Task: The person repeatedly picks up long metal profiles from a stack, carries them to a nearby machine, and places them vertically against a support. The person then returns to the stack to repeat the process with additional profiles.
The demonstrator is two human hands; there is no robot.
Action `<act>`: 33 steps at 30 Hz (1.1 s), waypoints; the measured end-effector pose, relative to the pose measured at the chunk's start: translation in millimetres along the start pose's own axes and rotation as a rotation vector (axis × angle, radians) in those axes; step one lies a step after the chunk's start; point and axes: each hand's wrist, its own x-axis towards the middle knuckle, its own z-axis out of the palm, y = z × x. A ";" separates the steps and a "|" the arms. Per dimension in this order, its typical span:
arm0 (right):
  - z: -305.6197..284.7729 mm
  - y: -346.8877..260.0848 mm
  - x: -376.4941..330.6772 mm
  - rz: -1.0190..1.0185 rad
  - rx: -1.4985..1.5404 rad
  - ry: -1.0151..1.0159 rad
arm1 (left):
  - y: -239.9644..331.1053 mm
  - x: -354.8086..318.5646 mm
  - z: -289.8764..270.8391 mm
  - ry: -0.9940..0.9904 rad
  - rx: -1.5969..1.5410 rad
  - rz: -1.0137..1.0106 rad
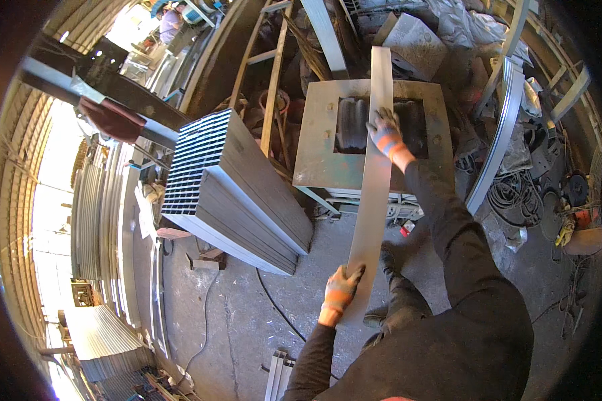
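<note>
Gloves of grey and orange knit cover both hands. The left hand (342, 289) is closed around the near end of a long flat grey steel strip (373, 180), fingers curled over its left edge. The right hand (385, 131) lies flat and open on top of the same strip farther away, pressing it down on a square grey metal table with a rectangular opening (314, 144). The strip runs from near the person out across the table's far edge. To the left, a stack of grey rectangular steel tubes (237, 190) rests on the concrete floor (247, 321). Coiled black cables (512, 200) lie to the right.
</note>
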 end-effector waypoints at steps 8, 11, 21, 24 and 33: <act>14.3 -3.9 78.6 0.073 -0.351 -0.223 | -14.8 127.0 -0.6 -0.014 -0.081 -0.082; 2.8 -19.9 49.2 0.110 -0.155 -0.129 | -9.6 97.7 -2.2 -0.045 -0.065 -0.090; -110.2 -121.8 -167.4 0.098 -0.144 -0.068 | 21.4 -140.0 0.5 -0.082 -0.293 -0.220; -138.2 -166.0 -243.1 0.105 -0.184 -0.129 | 42.7 -227.2 -3.3 -0.189 -0.582 -0.678; -179.8 -250.0 -397.0 0.082 -0.050 -0.179 | 72.9 -414.2 -14.7 -0.211 -0.669 -0.852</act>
